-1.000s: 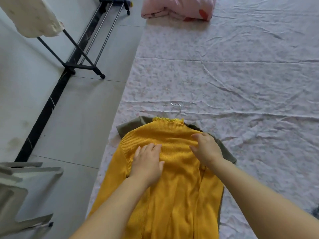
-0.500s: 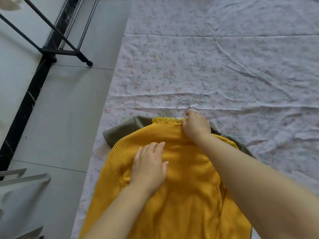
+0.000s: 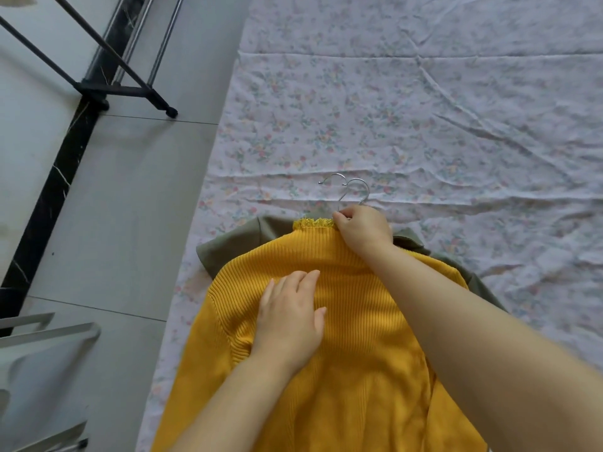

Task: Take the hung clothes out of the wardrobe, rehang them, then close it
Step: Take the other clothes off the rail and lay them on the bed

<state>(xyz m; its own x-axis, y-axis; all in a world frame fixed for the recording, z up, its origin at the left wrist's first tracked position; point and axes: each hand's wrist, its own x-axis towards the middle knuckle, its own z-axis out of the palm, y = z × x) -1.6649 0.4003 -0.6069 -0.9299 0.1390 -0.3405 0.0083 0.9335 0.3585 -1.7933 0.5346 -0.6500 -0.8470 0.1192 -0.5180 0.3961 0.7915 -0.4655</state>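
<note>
Step in hand: picking up clothes for rehanging. Left hand [image 3: 290, 321] lies flat, fingers straight, on the yellow sweater [image 3: 359, 305], which rests over an olive garment [image 3: 235, 246] on the floral sheet [image 3: 424, 109]. Right hand [image 3: 363, 228] pinches the hanger hooks [image 3: 355, 187] at the collar, possibly both. Next move: lift by the hooks. A second earlier, the right hand rested on the sweater's shoulder.

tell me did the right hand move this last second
Yes, the right hand went up the yellow sweater from shoulder to collar, now pinching the hanger hooks.
</note>
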